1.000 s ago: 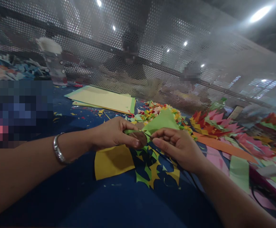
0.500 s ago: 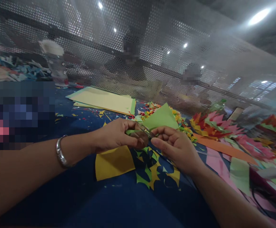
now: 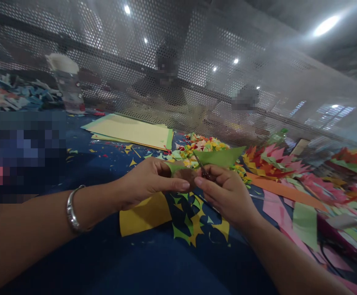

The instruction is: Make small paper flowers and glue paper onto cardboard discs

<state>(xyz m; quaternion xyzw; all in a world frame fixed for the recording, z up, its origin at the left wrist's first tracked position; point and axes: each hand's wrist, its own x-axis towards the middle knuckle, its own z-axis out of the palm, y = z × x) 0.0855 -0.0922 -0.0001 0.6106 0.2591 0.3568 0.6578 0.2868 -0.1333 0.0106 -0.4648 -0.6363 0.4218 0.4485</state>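
My left hand (image 3: 153,180), with a silver bangle at the wrist, pinches a sheet of green paper (image 3: 223,157) between thumb and fingers. The sheet stretches away to the right, beyond both hands. In my right hand (image 3: 224,192) are small scissors (image 3: 200,164), their thin blades pointing up and left beside the paper. The scissor handles are mostly hidden by my fingers. Both hands almost meet above the table. Under them lie a yellow paper piece (image 3: 146,215) and several green and yellow offcuts (image 3: 196,223) with curved edges.
Stacked pale yellow and green sheets (image 3: 132,129) lie beyond my left hand. A heap of small colourful paper cuttings (image 3: 207,143) is behind the hands. Pink and orange paper pieces (image 3: 276,159) and strips crowd the right. A plastic container (image 3: 69,92) stands far left, before a perforated screen.
The green sheet has tipped from standing up to lying flatter and further right. The scissor blades have swung more upright. My left thumb has straightened.
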